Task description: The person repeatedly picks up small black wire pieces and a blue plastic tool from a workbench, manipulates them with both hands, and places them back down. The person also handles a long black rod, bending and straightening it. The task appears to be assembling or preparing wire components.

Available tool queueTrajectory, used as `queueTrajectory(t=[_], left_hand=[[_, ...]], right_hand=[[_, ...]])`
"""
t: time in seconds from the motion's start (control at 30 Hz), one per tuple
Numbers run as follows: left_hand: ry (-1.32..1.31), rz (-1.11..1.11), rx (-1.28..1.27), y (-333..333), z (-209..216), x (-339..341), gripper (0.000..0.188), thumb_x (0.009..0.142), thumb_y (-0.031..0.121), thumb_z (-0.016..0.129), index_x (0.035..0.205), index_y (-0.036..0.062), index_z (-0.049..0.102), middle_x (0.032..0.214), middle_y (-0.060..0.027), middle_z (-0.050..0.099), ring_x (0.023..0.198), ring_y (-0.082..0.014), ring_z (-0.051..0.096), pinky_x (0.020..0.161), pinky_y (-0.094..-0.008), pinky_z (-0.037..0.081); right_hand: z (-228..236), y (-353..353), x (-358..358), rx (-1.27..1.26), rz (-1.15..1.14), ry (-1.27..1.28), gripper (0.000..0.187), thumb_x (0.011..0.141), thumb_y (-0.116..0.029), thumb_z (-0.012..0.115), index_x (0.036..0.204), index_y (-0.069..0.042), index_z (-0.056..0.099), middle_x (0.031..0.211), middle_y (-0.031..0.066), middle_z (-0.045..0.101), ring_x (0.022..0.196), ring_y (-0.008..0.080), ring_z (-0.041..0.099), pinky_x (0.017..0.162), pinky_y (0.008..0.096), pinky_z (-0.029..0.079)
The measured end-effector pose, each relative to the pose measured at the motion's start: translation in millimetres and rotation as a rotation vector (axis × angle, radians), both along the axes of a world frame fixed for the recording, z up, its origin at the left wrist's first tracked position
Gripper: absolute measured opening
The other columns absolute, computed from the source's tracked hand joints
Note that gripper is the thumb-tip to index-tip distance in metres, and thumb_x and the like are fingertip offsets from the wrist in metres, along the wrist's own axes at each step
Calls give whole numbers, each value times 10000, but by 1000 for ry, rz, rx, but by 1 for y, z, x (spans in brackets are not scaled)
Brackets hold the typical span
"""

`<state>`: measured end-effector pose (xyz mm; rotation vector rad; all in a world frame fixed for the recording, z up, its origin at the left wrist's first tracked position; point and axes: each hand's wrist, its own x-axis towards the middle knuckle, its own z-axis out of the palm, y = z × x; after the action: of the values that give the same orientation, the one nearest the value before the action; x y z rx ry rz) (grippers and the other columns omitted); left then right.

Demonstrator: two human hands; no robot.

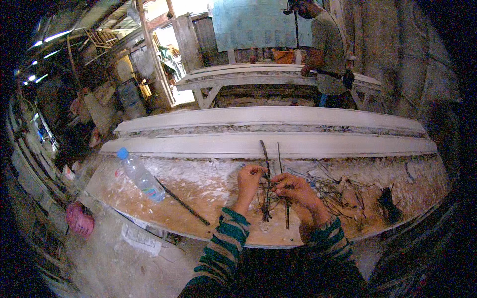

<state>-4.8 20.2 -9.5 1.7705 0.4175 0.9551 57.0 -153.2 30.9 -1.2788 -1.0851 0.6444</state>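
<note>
Both of my hands work close together over the near middle of the table, around a dark, thin stick (265, 154) that points away from me. My left hand (250, 183) is closed in a pinch at the left side of this stick. My right hand (296, 190) pinches from the other side, its fingertips almost meeting the left ones. Dark, thin strands show between the fingers; which hand grips which piece is too small to tell. A second thin dark rod (286, 216) passes under my right hand. Loose, tangled dark strands (343, 196) lie to the right.
Two long white moulded strips (268, 145) run across the table's far side. A clear bottle with a blue cap (141, 175) and another dark rod (185, 202) lie left. A dark bundle (389, 206) lies far right. A person (328, 54) stands by a white bench (218, 82) behind.
</note>
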Motion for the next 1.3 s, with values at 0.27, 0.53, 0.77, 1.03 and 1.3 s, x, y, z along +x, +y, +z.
queueTrajectory(t=[0.27,0.53,0.77,1.03,1.3], left_hand=[[125,-188,41,-16,13,-7,80,706,98,642,777,67,659,753,-60,617,707,-150,568,649,-266,435],[246,-543,82,-24,20,-10,163,729,171,660,827,46,625,818,-47,572,809,-149,533,725,-275,417],[123,-1011,-173,-42,14,-11,185,771,213,631,790,46,553,798,1,533,765,-109,499,702,-259,410],[207,-961,-244,-38,14,-12,244,761,271,643,739,47,549,696,27,471,629,-81,442,536,-226,368],[36,-193,-39,-11,9,-4,198,720,220,679,725,37,602,608,15,522,549,-110,463,534,-238,377]], right_hand=[[-3,-4,10,24,-226,193,61,725,-56,630,714,-44,571,762,32,607,727,110,551,675,251,435],[-32,6,36,59,-611,-137,117,693,-5,631,695,-48,523,668,6,546,641,89,499,604,230,413],[-33,5,40,75,-853,-322,96,722,-52,621,792,-67,557,632,-4,493,600,86,469,574,229,401],[-42,11,40,-45,-834,-174,131,825,-106,532,938,-79,594,755,26,572,654,89,522,574,235,435],[-48,4,56,115,-677,-325,50,755,-39,605,802,-56,603,844,40,578,804,131,546,703,262,452]])
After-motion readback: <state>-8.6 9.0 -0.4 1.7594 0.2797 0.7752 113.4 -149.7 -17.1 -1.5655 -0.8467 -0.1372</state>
